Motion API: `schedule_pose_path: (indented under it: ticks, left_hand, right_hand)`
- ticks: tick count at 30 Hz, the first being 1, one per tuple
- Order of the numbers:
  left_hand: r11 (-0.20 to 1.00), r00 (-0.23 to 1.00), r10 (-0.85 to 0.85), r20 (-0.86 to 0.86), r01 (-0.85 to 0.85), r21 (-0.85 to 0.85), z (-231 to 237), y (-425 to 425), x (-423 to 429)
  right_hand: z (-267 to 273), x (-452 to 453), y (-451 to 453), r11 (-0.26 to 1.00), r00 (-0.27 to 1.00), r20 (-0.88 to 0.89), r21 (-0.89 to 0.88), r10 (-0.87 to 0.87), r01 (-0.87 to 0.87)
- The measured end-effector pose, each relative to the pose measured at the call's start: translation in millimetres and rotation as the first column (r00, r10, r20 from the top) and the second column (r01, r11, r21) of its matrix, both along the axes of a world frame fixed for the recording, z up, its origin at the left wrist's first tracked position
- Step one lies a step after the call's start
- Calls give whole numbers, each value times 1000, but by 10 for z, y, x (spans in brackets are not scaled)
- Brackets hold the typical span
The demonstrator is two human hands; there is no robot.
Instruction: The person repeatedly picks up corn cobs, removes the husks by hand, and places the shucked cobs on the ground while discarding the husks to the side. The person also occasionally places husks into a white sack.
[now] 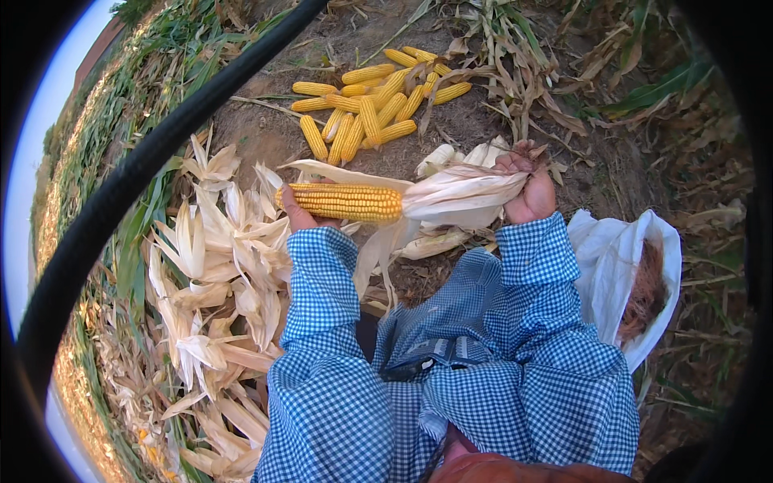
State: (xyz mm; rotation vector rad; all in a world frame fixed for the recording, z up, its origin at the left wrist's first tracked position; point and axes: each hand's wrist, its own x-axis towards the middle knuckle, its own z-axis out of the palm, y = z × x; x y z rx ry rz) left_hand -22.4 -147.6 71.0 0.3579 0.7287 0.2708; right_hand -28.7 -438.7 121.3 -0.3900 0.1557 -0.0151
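A bare yellow ear of corn (344, 201) lies level across my view, its kernels exposed. My left hand (302, 211) grips it at the left end, thumb over the kernels. Pale dry husk (459, 194) stretches from the ear's right end, and my right hand (531, 192) is closed on the far part of it, where brown silk (531, 154) shows. One husk strip (344, 172) runs above the ear and another (383, 253) hangs below. Behind the right hand, several ears still in husk (435, 241) lie on the soil.
Husked yellow ears (368, 108) are piled on the soil ahead. Discarded husks (217, 265) heap up on my left. At right stands a white sack (604, 259) with reddish-brown corn silk (643, 296) inside. Dry stalks (513, 72) stand beyond. A black cable or strap (163, 139) crosses the upper left.
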Motion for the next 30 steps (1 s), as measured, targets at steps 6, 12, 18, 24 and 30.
schedule_pose_path:
  ticks: [6, 12, 18, 24, 30]
  left_hand:
    - [976, 982, -1, 186, -40, 216, -36, 187, 20]
    - [975, 964, -10, 266, -49, 215, 53, 202, 12]
    - [944, 972, -21, 235, -58, 324, 2, 240, 15]
    - [928, 984, -48, 169, -18, 371, -94, 304, 44]
    - [924, 985, -82, 151, 18, 381, -225, 316, 111]
  right_hand:
    - [-286, 120, -102, 941, 964, -99, -262, -245, 213]
    - [7, -160, -819, 916, 949, 173, -262, -265, 303]
    - [801, -980, -2580, 409, 723, 259, -682, -641, 607]
    - [862, -2294, -3819, -429, 728, 117, -865, -676, -259]
    - [55, -2615, -3384, -718, 680, 399, -641, -615, -273]
